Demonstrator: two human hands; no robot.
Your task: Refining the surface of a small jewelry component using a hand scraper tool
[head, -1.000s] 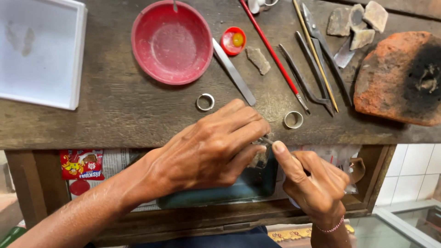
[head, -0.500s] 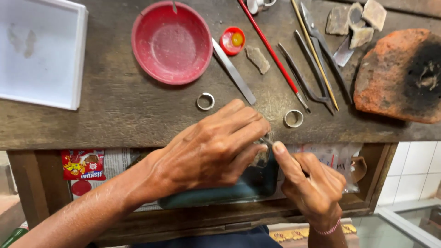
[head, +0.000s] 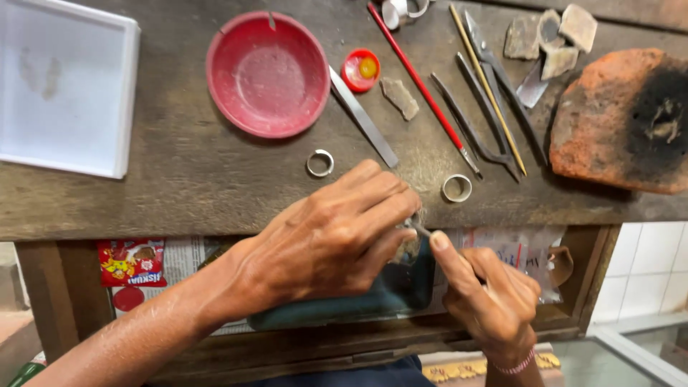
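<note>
Below bench edge | left hand hides workpiece | right hand tool mostly unseen

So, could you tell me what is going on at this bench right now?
A person works at the front edge of a worn wooden bench. The left hand pinches a small piece, mostly hidden by its fingers, over a dark green block, while the right hand applies a thin metal tool to it. Two metal rings, a red bowl and hand tools lie on the bench.

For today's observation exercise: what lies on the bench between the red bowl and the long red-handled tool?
In the head view, between the red bowl and the red-handled tool lie a flat metal file, a small red cap and a stone chip.
</note>
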